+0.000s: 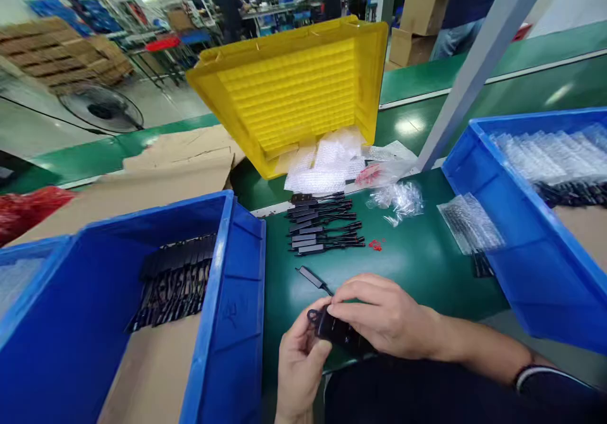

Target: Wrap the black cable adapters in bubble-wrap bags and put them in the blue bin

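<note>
Both my hands meet low in the middle of the view over the green table (pixel 417 266). My left hand (pixel 298 364) and my right hand (pixel 384 316) are closed on a bundle of black plastic parts (pixel 334 329), the right fingers pinching its top. One loose black part (pixel 310 277) lies just above my hands. A row of several black parts (pixel 325 225) lies further out on the table.
A blue bin (pixel 222 323) at the left holds stacked black parts on cardboard. Another blue bin (pixel 516 247) at the right holds bagged parts. A yellow crate (pixel 294 89) leans tilted behind bubble wrap (pixel 327 162). Small plastic bags (pixel 469 222) lie nearby. People stand far back.
</note>
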{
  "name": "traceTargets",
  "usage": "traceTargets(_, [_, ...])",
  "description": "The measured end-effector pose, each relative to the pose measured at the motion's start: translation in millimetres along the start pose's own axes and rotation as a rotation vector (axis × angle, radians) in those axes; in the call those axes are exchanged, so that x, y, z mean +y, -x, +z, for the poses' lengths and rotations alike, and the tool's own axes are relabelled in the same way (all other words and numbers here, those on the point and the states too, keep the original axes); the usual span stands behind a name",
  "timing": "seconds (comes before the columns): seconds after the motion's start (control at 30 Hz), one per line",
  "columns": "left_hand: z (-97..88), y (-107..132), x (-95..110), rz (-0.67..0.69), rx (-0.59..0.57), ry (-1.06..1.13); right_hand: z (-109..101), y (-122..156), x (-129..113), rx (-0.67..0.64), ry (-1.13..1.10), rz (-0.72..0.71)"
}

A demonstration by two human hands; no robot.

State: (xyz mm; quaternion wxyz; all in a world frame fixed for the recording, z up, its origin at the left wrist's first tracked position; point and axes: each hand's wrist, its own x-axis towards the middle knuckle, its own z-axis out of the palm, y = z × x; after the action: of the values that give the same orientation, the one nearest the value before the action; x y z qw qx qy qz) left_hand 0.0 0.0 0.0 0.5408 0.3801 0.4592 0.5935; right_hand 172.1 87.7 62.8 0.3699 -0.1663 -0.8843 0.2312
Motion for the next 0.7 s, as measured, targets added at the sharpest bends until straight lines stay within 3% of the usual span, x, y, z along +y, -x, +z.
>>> traceTargets(0.27, [-0.1, 5.6, 5.1, 0.011, -0.036, -0.015, -3.8, 8.1, -5.7, -0.029, 0.001, 0.028])
traceTargets(0.43, [3.7, 1.8, 13.8, 0.029, 0.030, 0.001, -8.4, 13.9, -11.6, -0.116, -0.077, 0.018])
traceTargets(0.6, [5.6, 3.8, 15.4, 0.026, -0.020, -0.026, -12.5, 10.0, -8.5, -0.001, -0.118, 0.078])
traceTargets(0.7, [9.1, 5.7, 14.6, 0.006, -0.033, -0.037, -11.2, 3.9, -7.0, -0.005, -0.087, 0.098])
